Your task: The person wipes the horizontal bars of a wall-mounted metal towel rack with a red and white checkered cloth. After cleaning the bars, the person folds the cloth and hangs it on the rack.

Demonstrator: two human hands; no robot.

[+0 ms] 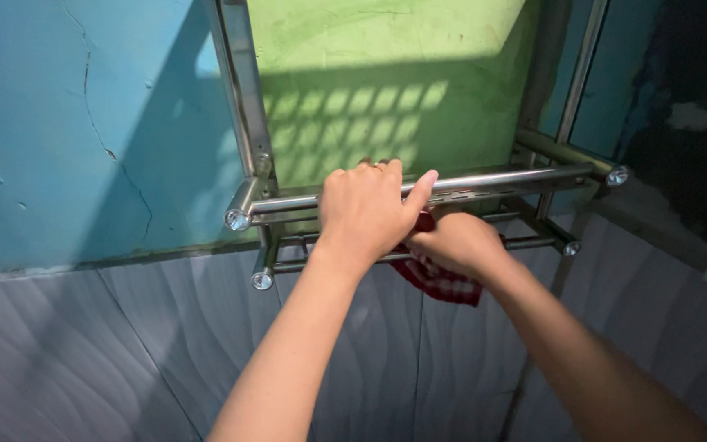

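Note:
A shiny steel wall rack with round bars is fixed to the wall in front of me. My left hand grips its upper front bar, fingers curled over the top. Just below and to the right, my right hand is closed on a red patterned cloth, pressing it against the lower bar. Part of the cloth hangs beneath the hand; the rest is hidden by my fingers.
The wall is blue on the left and green behind the rack, with cracks in the blue paint. Grey wavy tiles cover the lower wall. A vertical steel upright rises from the rack. A dark corner lies at the right.

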